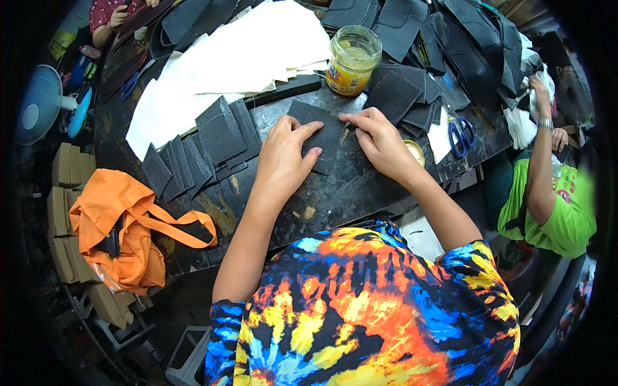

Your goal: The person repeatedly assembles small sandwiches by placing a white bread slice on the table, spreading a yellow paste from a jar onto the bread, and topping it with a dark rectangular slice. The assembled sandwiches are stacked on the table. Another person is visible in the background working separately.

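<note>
A black textured piece of sheet material [317, 114] lies on the dark worktable in front of me. My left hand [288, 153] rests over its left side, thumb and forefinger stretched apart on top of it; the other fingers are mostly hidden. At the piece's upper right edge, my right hand [385, 143] is closed in a pinch; whatever is between its fingertips is too small to make out. Beyond the hands stands an open glass jar [353, 61] with a yellow label. A round lid [414, 153] lies partly hidden by my right wrist.
Stacked black pieces [225, 132] lie to the left, more [396, 93] to the right. White sheets [238, 55] spread behind. Blue-handled scissors [461, 136] sit at the right. An orange bag [122, 219] rests at the left table edge. A co-worker in green [553, 206] is at the right.
</note>
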`<action>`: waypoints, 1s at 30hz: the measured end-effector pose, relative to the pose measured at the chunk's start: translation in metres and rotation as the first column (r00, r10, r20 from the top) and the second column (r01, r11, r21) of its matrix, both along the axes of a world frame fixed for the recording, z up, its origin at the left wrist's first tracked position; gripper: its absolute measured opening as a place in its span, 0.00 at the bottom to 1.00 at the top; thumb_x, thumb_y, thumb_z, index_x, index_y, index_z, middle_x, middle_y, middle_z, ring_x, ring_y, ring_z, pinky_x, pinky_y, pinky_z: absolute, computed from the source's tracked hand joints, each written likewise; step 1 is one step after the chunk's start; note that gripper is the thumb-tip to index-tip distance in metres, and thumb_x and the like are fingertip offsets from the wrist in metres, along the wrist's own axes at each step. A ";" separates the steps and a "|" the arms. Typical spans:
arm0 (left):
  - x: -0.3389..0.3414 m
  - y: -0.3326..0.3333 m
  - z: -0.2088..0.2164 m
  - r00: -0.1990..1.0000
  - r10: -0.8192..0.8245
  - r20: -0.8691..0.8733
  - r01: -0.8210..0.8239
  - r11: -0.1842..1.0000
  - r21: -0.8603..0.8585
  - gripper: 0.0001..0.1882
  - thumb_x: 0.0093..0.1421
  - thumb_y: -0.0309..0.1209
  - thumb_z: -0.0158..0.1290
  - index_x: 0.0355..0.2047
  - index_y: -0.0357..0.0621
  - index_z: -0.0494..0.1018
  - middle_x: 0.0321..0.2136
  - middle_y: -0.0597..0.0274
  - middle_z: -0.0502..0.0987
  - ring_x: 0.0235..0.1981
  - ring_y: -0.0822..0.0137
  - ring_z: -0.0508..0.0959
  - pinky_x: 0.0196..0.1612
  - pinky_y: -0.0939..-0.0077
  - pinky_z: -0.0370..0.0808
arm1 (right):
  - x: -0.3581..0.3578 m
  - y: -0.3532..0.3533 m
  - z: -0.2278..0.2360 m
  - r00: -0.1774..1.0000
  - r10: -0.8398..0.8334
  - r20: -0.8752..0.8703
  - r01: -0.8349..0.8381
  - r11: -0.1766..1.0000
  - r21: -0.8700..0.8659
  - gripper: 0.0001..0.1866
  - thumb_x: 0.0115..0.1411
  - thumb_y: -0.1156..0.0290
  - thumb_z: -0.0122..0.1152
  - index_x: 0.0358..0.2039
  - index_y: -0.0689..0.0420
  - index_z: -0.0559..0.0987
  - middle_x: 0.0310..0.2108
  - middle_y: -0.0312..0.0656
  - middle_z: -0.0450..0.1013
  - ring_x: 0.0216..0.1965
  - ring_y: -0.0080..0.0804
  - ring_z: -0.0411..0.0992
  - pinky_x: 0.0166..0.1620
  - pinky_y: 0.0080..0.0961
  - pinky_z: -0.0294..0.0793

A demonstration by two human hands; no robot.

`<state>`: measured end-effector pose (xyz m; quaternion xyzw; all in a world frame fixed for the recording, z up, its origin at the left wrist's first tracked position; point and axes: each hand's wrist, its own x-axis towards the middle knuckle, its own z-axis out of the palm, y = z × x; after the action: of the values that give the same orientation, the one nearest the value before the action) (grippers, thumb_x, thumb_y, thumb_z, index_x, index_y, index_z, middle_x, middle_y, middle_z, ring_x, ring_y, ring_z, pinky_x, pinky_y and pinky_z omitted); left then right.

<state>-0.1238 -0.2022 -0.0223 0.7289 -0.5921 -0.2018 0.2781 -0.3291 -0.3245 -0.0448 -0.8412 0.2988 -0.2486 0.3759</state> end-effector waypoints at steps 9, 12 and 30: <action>0.002 0.001 -0.006 1.000 -0.004 -0.014 0.003 0.998 -0.056 0.24 0.57 0.31 0.68 0.56 0.52 0.83 0.45 0.50 0.75 0.51 0.48 0.77 0.56 0.58 0.76 | -0.008 0.048 0.007 0.956 0.279 -0.095 -0.293 0.865 -0.408 0.22 0.49 0.82 0.67 0.47 0.56 0.86 0.43 0.45 0.75 0.46 0.47 0.75 0.50 0.41 0.76; 0.002 0.000 -0.006 0.999 0.001 -0.039 -0.002 1.000 -0.030 0.24 0.57 0.30 0.68 0.55 0.51 0.83 0.44 0.50 0.75 0.51 0.47 0.77 0.56 0.57 0.77 | -0.011 0.053 0.006 0.951 0.294 -0.100 -0.310 0.877 -0.367 0.23 0.48 0.80 0.68 0.48 0.54 0.85 0.44 0.44 0.75 0.46 0.46 0.75 0.48 0.41 0.75; -0.007 0.000 -0.006 0.999 0.016 -0.041 -0.023 0.987 -0.157 0.21 0.55 0.25 0.66 0.51 0.48 0.82 0.34 0.55 0.79 0.39 0.52 0.81 0.47 0.59 0.77 | -0.004 0.003 0.004 0.989 0.120 -0.089 -0.143 0.929 -0.341 0.17 0.52 0.84 0.64 0.44 0.58 0.86 0.43 0.46 0.75 0.46 0.47 0.76 0.51 0.41 0.77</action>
<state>-0.1306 -0.2024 -0.0279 0.7062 -0.5934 -0.1660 0.3487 -0.3336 -0.3213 -0.0412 -0.9201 0.2059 -0.2431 0.2278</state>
